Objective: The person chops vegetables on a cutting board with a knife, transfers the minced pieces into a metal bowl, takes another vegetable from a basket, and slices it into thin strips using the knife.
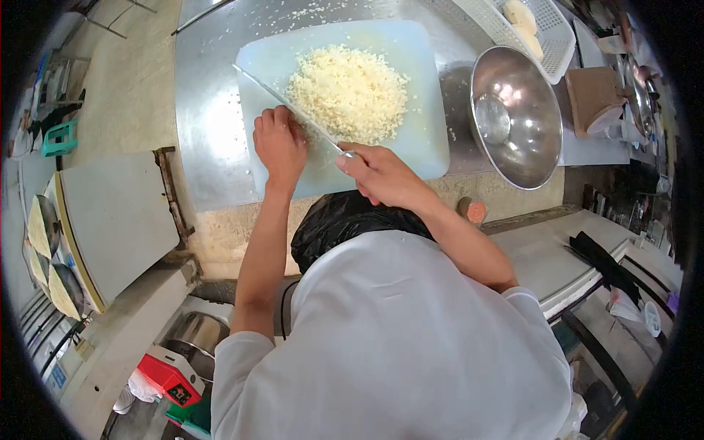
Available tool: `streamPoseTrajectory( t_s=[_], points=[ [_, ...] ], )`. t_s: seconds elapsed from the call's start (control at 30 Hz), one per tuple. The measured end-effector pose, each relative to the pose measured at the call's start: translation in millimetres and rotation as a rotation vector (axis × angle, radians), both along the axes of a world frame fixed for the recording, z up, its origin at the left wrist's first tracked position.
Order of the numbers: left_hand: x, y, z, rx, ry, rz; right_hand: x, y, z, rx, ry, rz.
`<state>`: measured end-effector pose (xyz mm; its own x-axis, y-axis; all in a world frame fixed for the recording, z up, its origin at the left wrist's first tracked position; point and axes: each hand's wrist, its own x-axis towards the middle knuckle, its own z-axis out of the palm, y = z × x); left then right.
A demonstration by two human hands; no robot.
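My right hand point(378, 174) is wrapped round the handle of a knife point(290, 107). The blade slants up to the left, along the near left side of a pile of finely chopped pale yellow-white food point(352, 92). Close against the near side of the blade is my left hand point(280, 147), its fingers bent and together; whatever they grip, if anything, is hidden. Under the pile lies a pale blue-white cutting board point(411, 147), with loose bits scattered around the heap.
The board rests on a metal table point(209, 110) strewn with crumbs at the back. To the right stands a steel bowl point(515, 117), tilted. Beyond it, a white perforated basket point(559, 44) holds pale pieces point(522, 22). A black plastic bag point(330, 224) is below the table's front edge.
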<state>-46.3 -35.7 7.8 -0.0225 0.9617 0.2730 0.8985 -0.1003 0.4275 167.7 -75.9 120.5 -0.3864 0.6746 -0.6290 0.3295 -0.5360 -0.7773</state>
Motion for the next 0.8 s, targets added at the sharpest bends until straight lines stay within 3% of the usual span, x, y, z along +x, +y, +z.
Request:
streamPoseTrajectory(
  t_s=[0.07,0.17,0.47,0.57,0.67,0.8],
  points=[
    [2.6,0.5,-1.2,0.004,0.032,0.004,0.4,7.4,-20.6,0.032,0.004,0.047],
    [-1.0,-0.3,-3.1,0.014,0.017,0.006,-4.0,12.0,9.2,-0.004,-0.1,0.061],
    [-5.9,-6.9,-7.3,0.039,-0.052,-0.002,-11.0,13.2,6.5,-0.034,-0.02,0.081],
    [-4.9,-5.6,-5.8,0.043,-0.046,-0.008,-11.9,14.8,-23.9,0.045,-0.021,0.054],
    [-9.8,-8.7,-1.5,0.043,-0.065,-0.019,-15.0,12.3,10.5,0.015,-0.058,0.044],
    [-8.8,-8.4,-0.5,0.086,-0.119,-0.073,-14.2,12.0,-6.9,0.032,-0.045,0.038]
  ],
)
